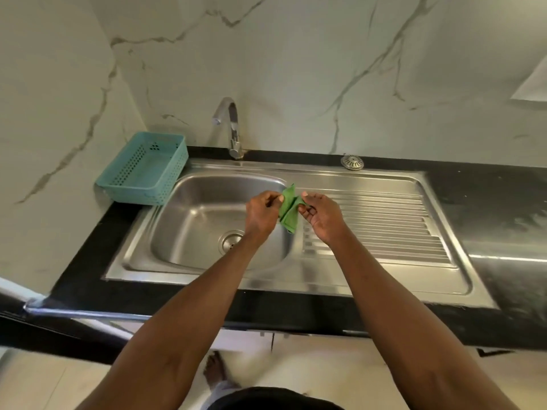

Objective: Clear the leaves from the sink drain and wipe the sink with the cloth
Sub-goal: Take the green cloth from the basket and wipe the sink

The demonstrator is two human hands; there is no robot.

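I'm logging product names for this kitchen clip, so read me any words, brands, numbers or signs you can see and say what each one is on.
None can be read.
The tap, the steel sink, the teal basket, the green cloth held between the left hand and right hand, and the loose strainer on the counter show no lettering.

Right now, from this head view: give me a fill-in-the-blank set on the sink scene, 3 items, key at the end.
1. Both hands, left hand and right hand, hold a ____ cloth above the sink.
2. The teal basket sits on the counter to the ____ of the sink basin.
3. The loose strainer cap lies behind the ____, near the wall.

Missing words: green; left; drainboard
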